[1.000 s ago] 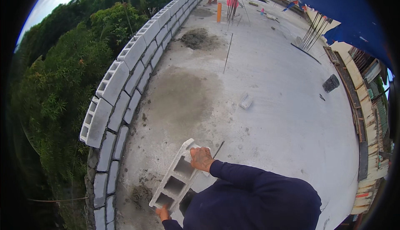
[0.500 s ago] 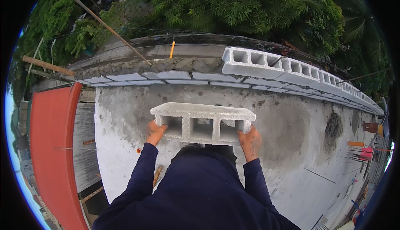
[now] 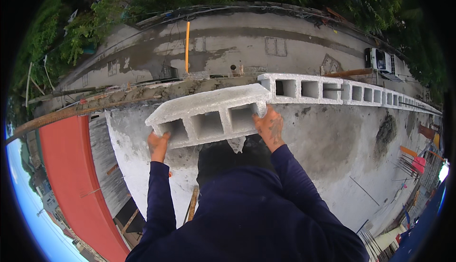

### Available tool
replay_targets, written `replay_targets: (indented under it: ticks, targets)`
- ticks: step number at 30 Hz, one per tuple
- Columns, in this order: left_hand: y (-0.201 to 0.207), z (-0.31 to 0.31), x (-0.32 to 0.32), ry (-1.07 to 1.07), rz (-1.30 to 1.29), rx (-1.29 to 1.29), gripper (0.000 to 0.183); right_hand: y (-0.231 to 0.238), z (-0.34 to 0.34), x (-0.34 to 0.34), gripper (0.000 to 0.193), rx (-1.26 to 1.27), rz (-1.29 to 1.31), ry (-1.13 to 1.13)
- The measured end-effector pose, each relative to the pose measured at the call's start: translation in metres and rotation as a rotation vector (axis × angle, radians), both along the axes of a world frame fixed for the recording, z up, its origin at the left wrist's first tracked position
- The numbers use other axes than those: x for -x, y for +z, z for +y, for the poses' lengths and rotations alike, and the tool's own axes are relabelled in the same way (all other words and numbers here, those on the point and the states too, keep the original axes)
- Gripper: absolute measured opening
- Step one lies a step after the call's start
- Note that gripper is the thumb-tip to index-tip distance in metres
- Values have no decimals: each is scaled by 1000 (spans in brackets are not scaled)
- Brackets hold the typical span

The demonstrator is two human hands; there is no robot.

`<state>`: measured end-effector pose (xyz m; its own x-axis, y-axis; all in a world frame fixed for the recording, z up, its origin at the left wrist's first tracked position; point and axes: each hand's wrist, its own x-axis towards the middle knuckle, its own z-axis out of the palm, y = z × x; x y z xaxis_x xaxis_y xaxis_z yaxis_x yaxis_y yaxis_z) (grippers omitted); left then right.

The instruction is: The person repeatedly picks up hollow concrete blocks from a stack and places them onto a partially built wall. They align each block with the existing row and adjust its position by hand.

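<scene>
Between my two hands is a grey concrete hollow block (image 3: 190, 125), its three cells facing me and its left end lower than its right. My left hand (image 3: 158, 144) grips the left end wall, and my right hand (image 3: 270, 128) grips the right end wall near the row. Mortar (image 3: 137, 93) lies along the wall top beyond the held block. To the right, a row of laid hollow blocks (image 3: 319, 90) runs along the same wall, its nearest block close to the held one's far right corner. Whether the two touch I cannot tell.
A rusty ribbed steel bar (image 3: 52, 119) slants along the left. An orange pipe (image 3: 187, 48) rises past the wall, with a road (image 3: 247, 24) far below. Left stands a red panel (image 3: 71, 167). A dark mortar patch (image 3: 385, 133) and a thin rod (image 3: 365, 190) lie right.
Both hands have carried the block away from my body, up to the wall top, left of the laid row. The block has tilted, and my view has tipped toward the road.
</scene>
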<state>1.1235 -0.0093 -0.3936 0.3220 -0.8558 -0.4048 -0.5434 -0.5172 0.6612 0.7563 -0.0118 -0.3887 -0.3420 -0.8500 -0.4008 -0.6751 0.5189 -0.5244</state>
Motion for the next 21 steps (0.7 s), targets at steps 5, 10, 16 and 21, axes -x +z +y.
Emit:
replay_targets:
  ticks: [5,10,16,21]
  targets:
    - [-40,-58,-5,-138,-145,-83,32,-32,-28,-8,54,94,100,-55]
    - [-59,-83,2,-160,-210,-181,34,-49,-46,-8,50,37,147,-81]
    - [-68,-102,3,-205,-173,-163,32,-58,-59,-7,51,6,151,-76]
    - [-81,-113,2,-211,-200,-221,34,-72,-66,-10,52,8,157,-106]
